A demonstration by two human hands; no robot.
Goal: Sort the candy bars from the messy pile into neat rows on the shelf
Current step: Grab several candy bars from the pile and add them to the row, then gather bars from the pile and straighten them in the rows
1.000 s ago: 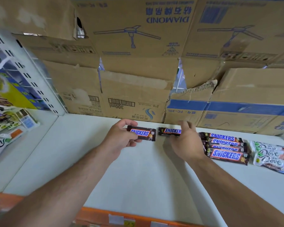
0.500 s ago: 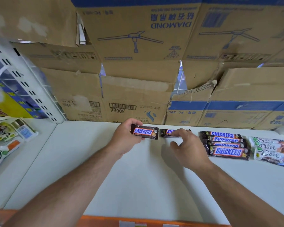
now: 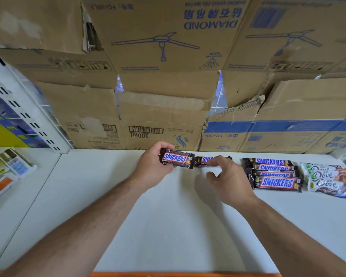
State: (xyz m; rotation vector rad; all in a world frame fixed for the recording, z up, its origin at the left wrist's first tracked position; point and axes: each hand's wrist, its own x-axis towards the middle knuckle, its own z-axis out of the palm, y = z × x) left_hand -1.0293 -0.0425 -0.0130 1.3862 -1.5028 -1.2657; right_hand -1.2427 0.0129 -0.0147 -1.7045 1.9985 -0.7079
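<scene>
Here, the left hand point(image 3: 150, 166) curls its fingers and thumb round a short brown Snickers bar point(image 3: 177, 159) at the back of the white shelf board point(image 3: 168, 226), near the stacked cardboard boxes point(image 3: 158, 108). The right hand point(image 3: 231, 179) is loosely spread, its forefinger resting on a second brown Snickers bar point(image 3: 203, 161) lying flat just beside the first, its thumb clear of the wrapper. Further right lie a row of long Snickers bars point(image 3: 276, 182) and white Dove packets point(image 3: 328, 176).
</scene>
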